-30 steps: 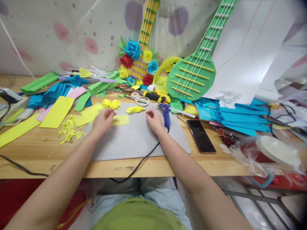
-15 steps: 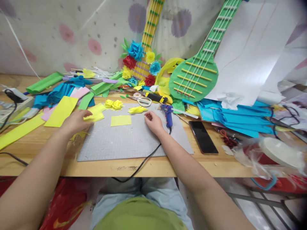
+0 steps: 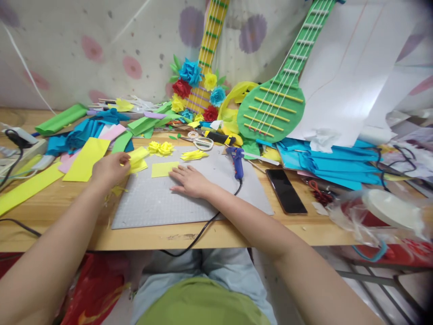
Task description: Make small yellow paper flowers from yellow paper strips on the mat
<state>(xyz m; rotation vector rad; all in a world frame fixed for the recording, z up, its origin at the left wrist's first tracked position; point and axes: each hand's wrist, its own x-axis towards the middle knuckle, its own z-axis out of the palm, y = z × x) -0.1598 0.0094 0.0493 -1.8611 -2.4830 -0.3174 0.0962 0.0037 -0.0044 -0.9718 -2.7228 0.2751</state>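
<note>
My left hand [image 3: 111, 169] is closed in a pinch at the edge of a yellow crepe paper piece [image 3: 138, 156], which lies at the mat's left edge. Spread flat, my right hand [image 3: 190, 181] rests on the grey cutting mat [image 3: 149, 203], its fingertips on the right end of a small yellow paper rectangle [image 3: 161, 169]. Behind that rectangle sit yellow paper flowers [image 3: 160, 148] and a bunch of narrow yellow paper pieces [image 3: 194, 155]. A blue glue gun [image 3: 237, 164] lies to the right of my right hand.
Scissors [image 3: 203, 143] and a yellow-black cutter [image 3: 219, 137] lie behind the mat. A phone [image 3: 286, 191] is at right, near blue paper [image 3: 331, 164]. Green [image 3: 272, 110] and yellow [image 3: 209, 40] paper instruments lean at the back. The glue gun's cord [image 3: 203, 231] crosses the mat.
My right hand has moved left and flattened over the small yellow rectangle, which has shifted slightly left. My left hand's fingers have closed at the yellow crepe paper.
</note>
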